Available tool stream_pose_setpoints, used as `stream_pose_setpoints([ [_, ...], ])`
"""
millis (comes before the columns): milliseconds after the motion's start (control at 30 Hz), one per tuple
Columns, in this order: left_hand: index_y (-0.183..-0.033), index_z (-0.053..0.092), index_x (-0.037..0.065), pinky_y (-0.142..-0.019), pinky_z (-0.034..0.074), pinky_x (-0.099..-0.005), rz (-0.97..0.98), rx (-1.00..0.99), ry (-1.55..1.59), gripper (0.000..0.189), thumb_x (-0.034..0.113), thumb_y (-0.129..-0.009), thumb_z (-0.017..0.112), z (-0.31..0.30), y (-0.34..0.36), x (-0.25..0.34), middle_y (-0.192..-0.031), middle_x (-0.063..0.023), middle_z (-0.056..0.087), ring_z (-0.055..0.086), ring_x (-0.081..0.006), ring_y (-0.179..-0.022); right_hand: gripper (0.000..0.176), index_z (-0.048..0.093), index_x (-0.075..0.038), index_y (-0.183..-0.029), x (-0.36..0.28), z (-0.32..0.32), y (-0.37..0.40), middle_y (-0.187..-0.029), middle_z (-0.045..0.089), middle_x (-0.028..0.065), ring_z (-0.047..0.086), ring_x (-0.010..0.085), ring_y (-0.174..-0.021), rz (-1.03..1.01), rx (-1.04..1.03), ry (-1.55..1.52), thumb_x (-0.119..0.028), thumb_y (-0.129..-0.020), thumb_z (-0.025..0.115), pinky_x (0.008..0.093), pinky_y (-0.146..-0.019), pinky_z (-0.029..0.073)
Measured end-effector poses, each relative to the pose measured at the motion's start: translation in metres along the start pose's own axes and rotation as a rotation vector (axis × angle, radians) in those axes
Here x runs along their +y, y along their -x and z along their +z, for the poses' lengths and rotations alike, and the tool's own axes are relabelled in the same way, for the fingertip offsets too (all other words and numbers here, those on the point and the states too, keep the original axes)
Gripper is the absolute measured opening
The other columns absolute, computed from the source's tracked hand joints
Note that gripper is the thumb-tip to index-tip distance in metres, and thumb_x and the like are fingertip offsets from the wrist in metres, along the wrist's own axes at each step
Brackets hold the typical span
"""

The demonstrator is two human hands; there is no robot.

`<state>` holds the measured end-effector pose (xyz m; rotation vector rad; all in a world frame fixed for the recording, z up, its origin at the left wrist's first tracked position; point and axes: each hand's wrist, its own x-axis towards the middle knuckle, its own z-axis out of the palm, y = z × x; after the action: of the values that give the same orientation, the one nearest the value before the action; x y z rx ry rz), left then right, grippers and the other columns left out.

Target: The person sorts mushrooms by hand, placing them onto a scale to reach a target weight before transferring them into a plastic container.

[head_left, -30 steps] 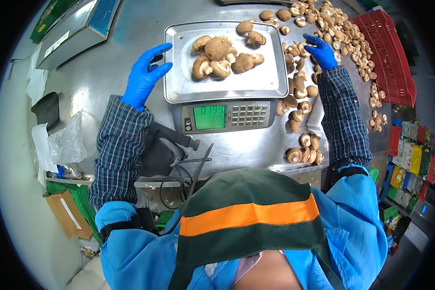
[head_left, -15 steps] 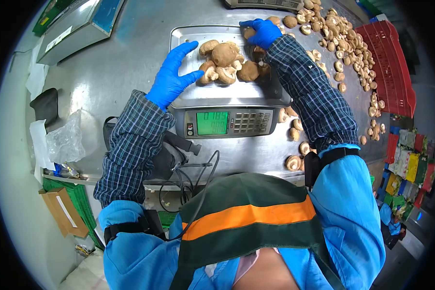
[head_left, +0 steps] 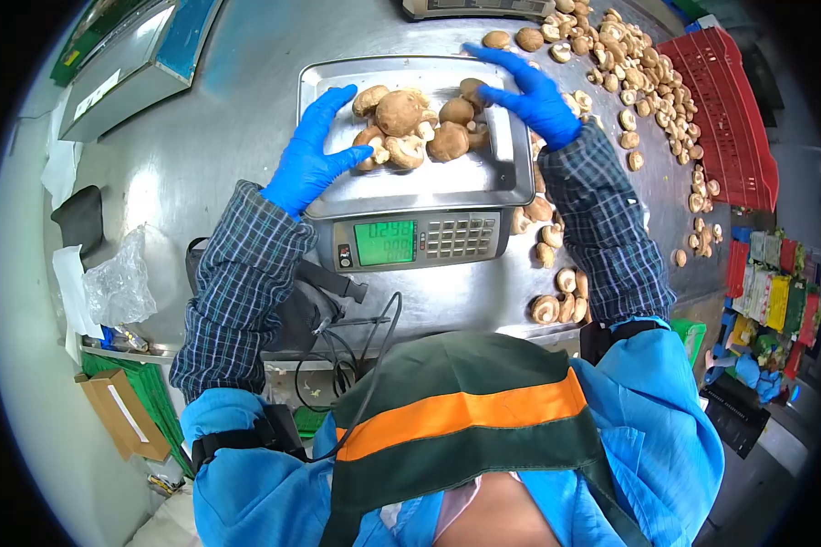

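Gloved hands (head_left: pixel 306 169): we had two in there
Scale trays (head_left: pixel 410 187): just the one
Tray mushrooms (head_left: pixel 399 114): we got roughly ten, overlaps made it fuzzy
Mushrooms by the near table edge (head_left: pixel 545 310): about five
Big pile (head_left: pixel 643 68): dozens, we honestly lost count
Red crates (head_left: pixel 725 128): one
Cardboard boxes (head_left: pixel 123 410): we spotted one, lower left
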<state>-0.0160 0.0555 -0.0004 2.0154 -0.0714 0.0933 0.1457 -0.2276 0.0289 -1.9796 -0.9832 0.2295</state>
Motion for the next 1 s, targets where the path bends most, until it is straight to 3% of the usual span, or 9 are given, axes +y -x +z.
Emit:
stream_pose_setpoints([
  [200,-0.138,0.039,0.021,-0.107,0.028,-0.0466,-0.09,0.014,0.039,0.071,0.019,-0.076,0.073,-0.017,0.01,0.011,-0.143,-0.0028,0.035,0.035,-0.0301,-0.128,0.043,0.052,-0.007,-0.128,0.033,-0.062,0.035,-0.128,0.055,0.0043,0.049,0.014,-0.118,0.241,0.228,-0.229,-0.004,-0.086,0.059,0.0304,-0.099,0.04],
  [300,-0.137,0.04,0.021,-0.107,0.028,-0.0457,-0.105,0.022,0.049,0.069,0.019,-0.077,0.073,-0.018,0.017,0.018,-0.142,-0.0028,0.036,0.035,-0.0295,-0.128,0.045,0.054,-0.008,-0.126,0.027,-0.058,0.044,-0.124,0.057,0.0048,0.05,0.0153,-0.117,0.011,0.245,0.021,0.0,-0.082,0.061,0.03,-0.099,0.04],
  [367,-0.137,0.041,0.02,-0.106,0.029,-0.0453,-0.1,0.009,0.035,0.068,0.019,-0.077,0.073,-0.016,0.019,0.016,-0.141,-0.0028,0.036,0.036,-0.0294,-0.127,0.05,0.059,-0.018,-0.121,0.015,-0.038,0.036,-0.118,0.059,0.0091,0.054,0.0248,-0.113,-0.149,0.192,0.388,0.001,-0.074,0.064,0.033,-0.097,0.042],
  [500,-0.135,0.044,0.02,-0.104,0.031,-0.0449,-0.031,-0.022,-0.01,0.065,0.019,-0.077,0.073,-0.014,0.015,0.017,-0.14,-0.0033,0.037,0.036,-0.0296,-0.126,0.053,0.056,-0.025,-0.123,0.008,0.0,0.004,-0.127,0.055,0.0008,0.044,0.0209,-0.125,-0.275,-0.129,0.934,-0.011,-0.074,0.067,0.0478,-0.108,0.026],
  [567,-0.135,0.044,0.02,-0.104,0.032,-0.0448,-0.062,-0.02,-0.031,0.065,0.019,-0.077,0.073,-0.011,0.02,0.026,-0.14,-0.0032,0.038,0.036,-0.0296,-0.126,0.05,0.055,-0.03,-0.124,0.0,0.022,-0.018,-0.127,0.054,-0.0018,0.042,0.0201,-0.127,-0.291,-0.449,1.001,-0.019,-0.076,0.066,0.0515,-0.111,0.02],
  [633,-0.135,0.044,0.02,-0.104,0.031,-0.0446,-0.086,-0.009,-0.013,0.066,0.019,-0.076,0.073,-0.013,0.024,0.029,-0.139,-0.003,0.039,0.036,-0.029,-0.126,0.051,0.059,-0.028,-0.119,0.003,0.023,-0.026,-0.122,0.058,0.0041,0.044,0.02,-0.125,-0.239,-0.486,0.899,-0.014,-0.072,0.071,0.0488,-0.111,0.021],
  [767,-0.135,0.045,0.02,-0.104,0.031,-0.0447,-0.089,0.019,-0.007,0.064,0.021,-0.077,0.073,-0.025,0.036,0.023,-0.14,-0.0048,0.039,0.036,-0.0292,-0.128,0.035,0.065,-0.024,-0.112,0.005,0.008,-0.021,-0.115,0.062,0.0071,0.048,0.0215,-0.122,-0.239,-0.206,0.76,-0.016,-0.079,0.066,0.045,-0.107,0.03],
  [833,-0.133,0.046,0.02,-0.104,0.032,-0.044,-0.13,0.045,0.007,0.065,0.02,-0.075,0.074,-0.029,0.039,0.022,-0.138,-0.0051,0.04,0.038,-0.0273,-0.126,0.032,0.064,-0.016,-0.114,0.008,-0.008,-0.01,-0.114,0.062,0.0071,0.054,0.0208,-0.114,-0.233,0.076,0.312,-0.012,-0.082,0.063,0.0363,-0.099,0.04],
  [1000,-0.135,0.045,0.021,-0.104,0.031,-0.0442,-0.165,0.03,0.013,0.064,0.024,-0.077,0.072,-0.031,0.044,0.01,-0.138,-0.006,0.04,0.038,-0.0281,-0.127,0.026,0.065,-0.005,-0.11,0.061,-0.054,0.064,-0.102,0.067,0.0078,0.061,0.014,-0.094,0.037,0.591,-0.076,-0.008,-0.085,0.061,0.0251,-0.084,0.047],
])
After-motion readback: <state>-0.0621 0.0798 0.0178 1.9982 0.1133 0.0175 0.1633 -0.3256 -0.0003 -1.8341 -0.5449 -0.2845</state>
